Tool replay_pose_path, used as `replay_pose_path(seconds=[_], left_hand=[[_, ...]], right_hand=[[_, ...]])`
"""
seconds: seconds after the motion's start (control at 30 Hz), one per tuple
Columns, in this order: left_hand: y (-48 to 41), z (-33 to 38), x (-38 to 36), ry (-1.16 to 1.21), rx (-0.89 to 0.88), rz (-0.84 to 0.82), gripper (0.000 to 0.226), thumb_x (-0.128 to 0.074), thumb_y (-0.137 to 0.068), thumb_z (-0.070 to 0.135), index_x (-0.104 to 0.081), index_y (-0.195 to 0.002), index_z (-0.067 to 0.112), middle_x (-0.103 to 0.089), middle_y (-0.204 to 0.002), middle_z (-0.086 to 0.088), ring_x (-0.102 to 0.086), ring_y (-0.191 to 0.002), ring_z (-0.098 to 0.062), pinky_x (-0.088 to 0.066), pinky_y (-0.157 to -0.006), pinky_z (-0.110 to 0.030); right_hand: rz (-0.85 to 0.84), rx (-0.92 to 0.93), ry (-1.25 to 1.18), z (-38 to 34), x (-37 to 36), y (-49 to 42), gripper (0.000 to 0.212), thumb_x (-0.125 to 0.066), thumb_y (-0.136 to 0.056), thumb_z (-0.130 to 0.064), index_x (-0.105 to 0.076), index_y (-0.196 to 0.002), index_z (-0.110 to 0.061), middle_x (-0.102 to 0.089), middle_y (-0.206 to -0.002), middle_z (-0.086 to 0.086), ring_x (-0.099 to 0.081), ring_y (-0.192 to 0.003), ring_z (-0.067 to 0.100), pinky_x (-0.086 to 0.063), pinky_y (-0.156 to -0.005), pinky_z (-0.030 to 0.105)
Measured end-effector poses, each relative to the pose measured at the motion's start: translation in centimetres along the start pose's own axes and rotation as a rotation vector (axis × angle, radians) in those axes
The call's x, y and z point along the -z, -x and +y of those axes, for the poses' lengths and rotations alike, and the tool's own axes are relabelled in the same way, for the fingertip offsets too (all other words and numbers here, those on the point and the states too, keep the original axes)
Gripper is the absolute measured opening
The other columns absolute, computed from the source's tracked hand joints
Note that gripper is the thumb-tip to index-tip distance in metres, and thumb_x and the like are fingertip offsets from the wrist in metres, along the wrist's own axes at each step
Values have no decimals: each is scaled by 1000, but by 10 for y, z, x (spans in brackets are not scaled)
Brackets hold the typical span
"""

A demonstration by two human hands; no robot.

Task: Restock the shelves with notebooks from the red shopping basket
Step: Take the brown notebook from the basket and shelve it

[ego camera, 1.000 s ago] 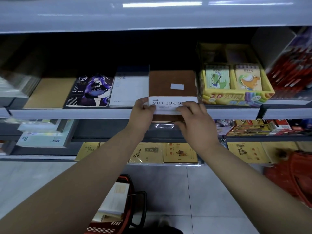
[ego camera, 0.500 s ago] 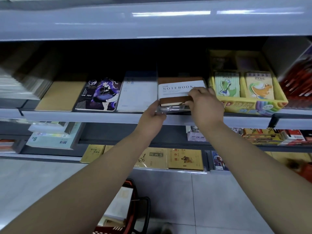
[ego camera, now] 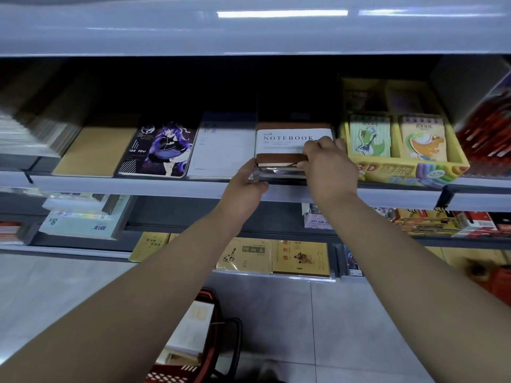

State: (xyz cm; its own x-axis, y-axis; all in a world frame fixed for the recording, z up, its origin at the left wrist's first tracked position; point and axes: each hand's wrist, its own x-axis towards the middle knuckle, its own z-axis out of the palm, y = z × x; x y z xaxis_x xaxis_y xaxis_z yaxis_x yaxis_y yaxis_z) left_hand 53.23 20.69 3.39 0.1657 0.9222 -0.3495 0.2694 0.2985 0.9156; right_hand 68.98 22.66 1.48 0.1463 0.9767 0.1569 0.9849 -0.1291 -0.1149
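1. The brown notebook (ego camera: 293, 146) with a white NOTEBOOK band is laid flat on top of a stack in its slot on the middle shelf (ego camera: 154, 189); its near end lies just behind the shelf lip. Placement is judged nearly complete.
2. Left hand (ego camera: 246, 183): fingers are curled against the near-left corner of the stack at the clear wrap. Right hand (ego camera: 326, 161): the near-right edge of the notebook is pinched.
3. Remaining: more notebooks are seen in the red shopping basket (ego camera: 204, 341) on the floor below, so restocking is judged unfinished.
4. Room: the slot is bounded left by a white notebook (ego camera: 221, 150), touching or just beside, and right by a yellow display box (ego camera: 409, 172). Side clearance is slight; open space lies above, under the upper shelf (ego camera: 249, 31).
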Motion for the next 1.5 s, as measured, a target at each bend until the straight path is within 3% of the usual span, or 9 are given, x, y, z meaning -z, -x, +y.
replay_pose_path(seconds=[0.23, 0.33, 0.47, 0.63, 0.87, 1.03, 1.2, 1.4, 1.5], left_hand=[[10, 4, 1, 45, 24, 0, 36, -47, -99, 6, -47, -98, 42, -46, -90, 26, -48, -87, 3, -38, -107, -37], [16, 4, 4, 96, 41, -14, 37, -49, -100, 13, -46, -123, 42, -48, -100, 23, -47, -106, -12, -37, -106, -31], [25, 3, 9, 102, 78, -11, 51, -52, -99, 24, -39, -147, 34, -43, -140, 7, -42, -126, -18, -33, -108, -31], [35, 3, 11, 147, 59, 12, 54, -52, -100, 30, -35, -150, 31, -34, -155, 8, -31, -142, -16, -28, -118, -43], [57, 6, 18, 333, -7, 11, 58, -55, -96, 36, -36, -149, 27, -48, -134, 17, -43, -131, -6, -36, -112, -40], [74, 5, 31, 427, -47, 11, 49, -44, -103, 35, -36, -150, 26, -43, -146, 12, -43, -132, -6, -34, -110, -41], [87, -7, 60, 466, -28, -5, 50, -44, -102, 37, -36, -150, 25, -40, -151, 11, -41, -135, -7, -31, -113, -42], [97, -26, 116, 479, -28, -3, 51, -43, -102, 38, -34, -151, 24, -38, -152, 11, -40, -134, -8, -30, -107, -41], [100, -40, 147, 479, -15, -4, 51, -45, -102, 38, -36, -150, 25, -40, -151, 11, -42, -131, -7, -31, -109, -42]], right_hand=[[-14, 6, -82, 5, -4, 8, 33, -51, -99, -25, -53, -129, -11, -48, -138, 7, -34, -129, 27, -43, -67, 36], [-48, 26, -175, 10, -10, 15, 43, -51, -100, -27, -44, -141, -15, -31, -156, 3, -23, -141, 25, -46, -88, 39], [-50, 101, -278, 15, -20, 28, 62, -54, -98, -35, -29, -151, -16, -14, -162, 6, -6, -150, 24, -14, -120, 44], [75, 10, -690, 5, -1, 42, 60, -50, -100, -36, -26, -152, -16, -28, -158, 8, -19, -147, 25, -21, -118, 50], [-18, -164, -1259, -35, 36, 84, 46, -40, -102, -38, -37, -147, -25, -42, -141, -15, -37, -125, -2, -30, -88, -3], [-146, -219, -1405, -63, 36, 96, 66, -27, -91, -67, -37, -146, -33, -41, -150, -13, -37, -136, 6, -26, -103, 24], [-230, -261, -1449, -93, 34, 101, 77, -25, -81, -74, -39, -145, -33, -47, -144, -15, -39, -135, 7, -26, -108, 33], [-251, -275, -1469, -153, 25, 116, 38, -23, -99, -59, -46, -125, -41, -53, -132, -15, -45, -129, 6, -26, -113, 36], [-260, -310, -1474, -186, 21, 121, 44, -23, -101, -56, -46, -132, -36, -54, -134, -13, -46, -128, 6, -26, -110, 32]])
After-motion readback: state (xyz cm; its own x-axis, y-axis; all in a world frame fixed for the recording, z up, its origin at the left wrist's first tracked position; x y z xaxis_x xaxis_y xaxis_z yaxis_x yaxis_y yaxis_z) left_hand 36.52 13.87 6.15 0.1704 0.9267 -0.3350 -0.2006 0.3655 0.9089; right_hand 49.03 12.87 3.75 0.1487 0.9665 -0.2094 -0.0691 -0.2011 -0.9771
